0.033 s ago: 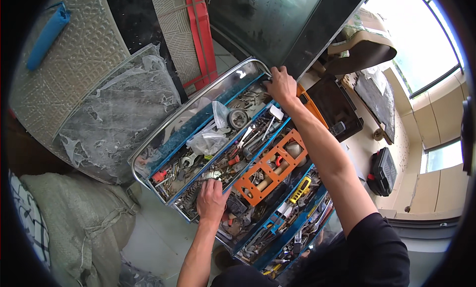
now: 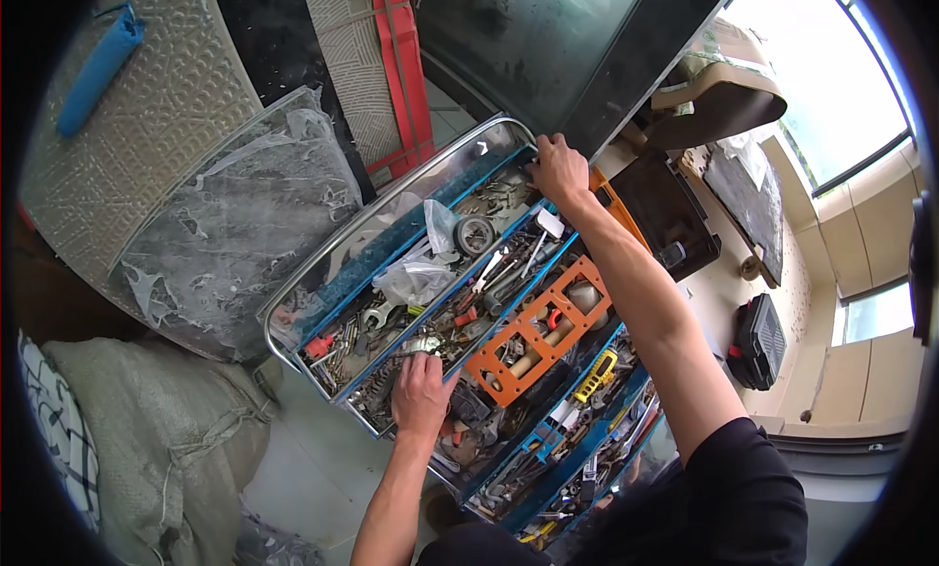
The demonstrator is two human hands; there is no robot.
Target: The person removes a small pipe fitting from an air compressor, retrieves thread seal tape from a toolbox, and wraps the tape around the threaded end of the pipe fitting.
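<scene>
"What's in front of the person?"

"One toolbox (image 2: 342,277), opened out, with pale floor tiles (image 2: 298,458) showing beside its lower left corner."

"Count what you can."

"One orange plate (image 2: 524,320) with cut-outs, one grey wheel-like ring (image 2: 475,234), one yellow tool (image 2: 595,375), one open-ended wrench (image 2: 378,316) and at least two clear plastic bags, the larger one (image 2: 413,280) crumpled beside the wrench. The small metal bits are too jumbled to number (I tried, and gave up)."

"Which way does the toolbox point?"

"Its long axis slants from lower left to upper right, and the trays follow it side by side. The orange plate slants the same way, lying across the middle compartment."

"And its looks?"

"Blue tray edges, worn and grimy, with a shiny tubular bar (image 2: 510,119) along the far side. Every tray in view is crowded."

"The hands?"

"Two. The left hand (image 2: 421,395) has its fingers bent over the near left end of a tray. The right hand (image 2: 559,170) is curled at the far right end, by the bend of the bar. Both sets of fingertips are partly hidden, so I can't tell whether either is closed tight."

"Anything around it?"

"One blue roller (image 2: 101,72) at upper left, and one black case (image 2: 758,341) off to the right."
</scene>
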